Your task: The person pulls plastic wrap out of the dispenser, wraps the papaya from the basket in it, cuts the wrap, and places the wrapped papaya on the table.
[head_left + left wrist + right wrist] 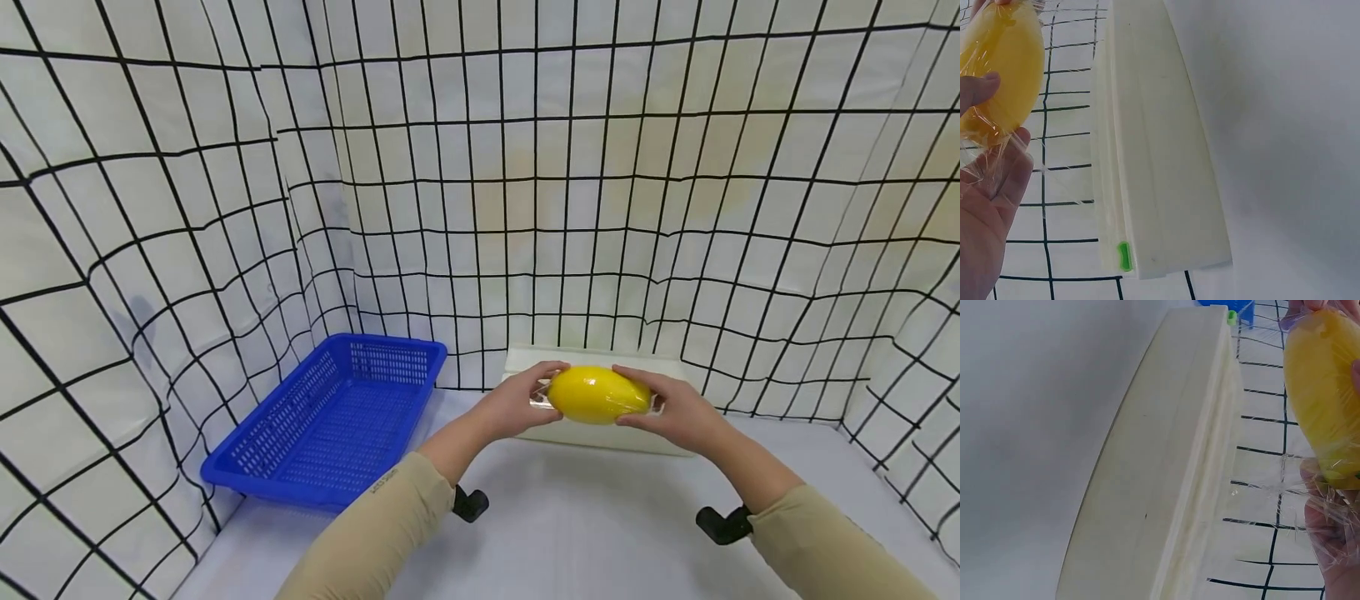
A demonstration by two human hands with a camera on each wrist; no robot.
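A yellow mango (597, 395), wrapped in clear cling film, is held up between both hands. My left hand (519, 403) grips its left end with fingers above and thumb below. At the other end my right hand (681, 412) grips it the same way. Loose, crinkled film (1329, 515) gathers at the ends of the fruit, around the fingers. Behind and below the hands lies a long off-white cling film dispenser (1166, 156), with a green slider (1124, 256) near one end. Part of the dispenser is hidden by the mango and hands in the head view.
A blue perforated plastic basket (330, 417) stands on the white table (585, 533) at the left. White walls covered by black wire grid (585, 167) close in the back and both sides. Black wrist mounts (723, 525) stick out below the forearms.
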